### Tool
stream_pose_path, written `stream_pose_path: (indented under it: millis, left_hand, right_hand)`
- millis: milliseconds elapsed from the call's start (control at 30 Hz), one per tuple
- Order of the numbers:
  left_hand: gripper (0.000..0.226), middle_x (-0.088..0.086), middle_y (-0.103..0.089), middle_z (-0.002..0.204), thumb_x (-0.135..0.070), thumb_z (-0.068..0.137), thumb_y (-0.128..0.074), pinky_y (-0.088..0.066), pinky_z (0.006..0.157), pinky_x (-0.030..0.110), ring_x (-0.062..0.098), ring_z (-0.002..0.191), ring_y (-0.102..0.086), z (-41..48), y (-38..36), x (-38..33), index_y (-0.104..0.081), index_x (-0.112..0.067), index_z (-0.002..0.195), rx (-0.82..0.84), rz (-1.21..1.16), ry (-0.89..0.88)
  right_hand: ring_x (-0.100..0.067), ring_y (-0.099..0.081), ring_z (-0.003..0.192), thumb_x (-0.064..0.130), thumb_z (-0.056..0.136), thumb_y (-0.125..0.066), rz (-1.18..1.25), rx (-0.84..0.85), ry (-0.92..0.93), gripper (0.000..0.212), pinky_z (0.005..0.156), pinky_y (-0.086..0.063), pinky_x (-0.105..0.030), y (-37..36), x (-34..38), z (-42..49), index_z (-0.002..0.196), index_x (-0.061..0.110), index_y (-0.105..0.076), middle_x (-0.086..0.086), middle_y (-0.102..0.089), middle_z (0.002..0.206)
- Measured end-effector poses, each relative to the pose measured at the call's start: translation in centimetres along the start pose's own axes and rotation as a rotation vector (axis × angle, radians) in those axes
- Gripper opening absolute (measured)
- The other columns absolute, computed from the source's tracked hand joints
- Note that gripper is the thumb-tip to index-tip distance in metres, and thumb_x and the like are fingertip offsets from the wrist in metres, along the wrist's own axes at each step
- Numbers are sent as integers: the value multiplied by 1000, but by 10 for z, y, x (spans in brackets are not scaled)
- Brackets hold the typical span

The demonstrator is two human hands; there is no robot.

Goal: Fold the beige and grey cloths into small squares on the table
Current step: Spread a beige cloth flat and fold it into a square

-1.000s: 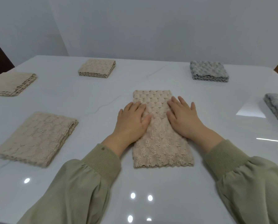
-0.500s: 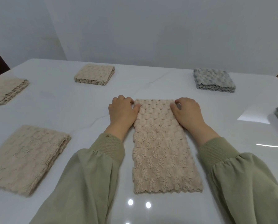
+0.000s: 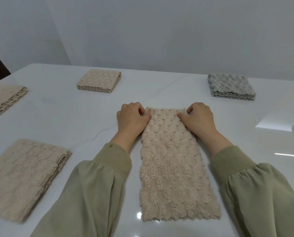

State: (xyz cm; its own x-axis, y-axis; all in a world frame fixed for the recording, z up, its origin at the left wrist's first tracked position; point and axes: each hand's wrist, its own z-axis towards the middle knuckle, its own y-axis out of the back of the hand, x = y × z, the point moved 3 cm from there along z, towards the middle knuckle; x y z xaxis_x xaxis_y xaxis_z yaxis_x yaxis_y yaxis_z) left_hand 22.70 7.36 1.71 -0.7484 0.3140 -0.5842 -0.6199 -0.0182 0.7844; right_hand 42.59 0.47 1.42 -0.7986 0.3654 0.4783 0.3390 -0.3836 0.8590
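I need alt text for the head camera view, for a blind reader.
A person's left hand and right hand pinch the far corners of a long beige cloth on a white table. Folded beige cloths lie left; a folded grey cloth lies far right.

Garment: olive-green long-sleeved top in soft, matte fabric, loose and billowy.
Left cuff [image 3: 114,157]: ribbed knit band in the same olive green, snug at the wrist.
Stud [image 3: 110,146]: small round tan dot on the left cuff, at its edge nearest the hand.
Left sleeve [image 3: 84,194]: puffs out just behind the left cuff, gathered there into fine puckers.
Right cuff [image 3: 228,159]: well to the right of the left cuff, with matching ribbing.
Right sleeve [image 3: 262,194]: same green, gathered the same way.
Hands: left hand [image 3: 131,117] and right hand [image 3: 200,118] are bare beyond the cuffs.
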Motion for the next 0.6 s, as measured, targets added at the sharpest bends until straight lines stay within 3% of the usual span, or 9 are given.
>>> stream_pose_path:
  millis: [167,267,367,500,600]
  left_hand:
    - [18,-8,-57,72,-24,87,-62,-49,73,34,14,72,-55,-6,3,1,-50,-22,74,-23,-309,22]
    - [18,-8,-62,83,-25,83,-68,-48,73,28,10,76,-59,-6,4,1,-52,-25,88,10,-412,52]
    - [33,-3,-63,86,-11,80,-71,-47,71,21,10,78,-59,-6,6,-1,-51,-25,104,45,-533,63]
    - [49,0,-62,84,2,78,-68,-46,66,24,10,77,-59,-3,9,0,-52,-27,114,47,-688,84]
    - [54,5,-64,90,4,81,-65,-49,67,19,12,81,-62,-1,16,-2,-51,-24,125,-8,-753,104]
  right_hand:
    - [-23,-50,95,34,83,-61,82,-15,9,21,88,-41,-37,3,2,-1,74,16,-54,3,-52,88]
    - [-17,-52,82,31,87,-60,276,-11,-6,18,70,-39,-30,5,4,-4,79,17,-52,4,-55,83]
    - [-9,-45,63,27,89,-61,519,-26,-9,18,56,-34,-23,11,9,-7,81,15,-50,6,-50,70]
    - [-2,-53,43,6,87,-64,890,76,-98,15,44,-40,-18,17,10,-10,93,16,-54,1,-63,66]
    - [-4,-65,60,-6,83,-63,965,120,-86,39,58,-51,-16,23,14,-9,115,15,-57,6,-69,68]
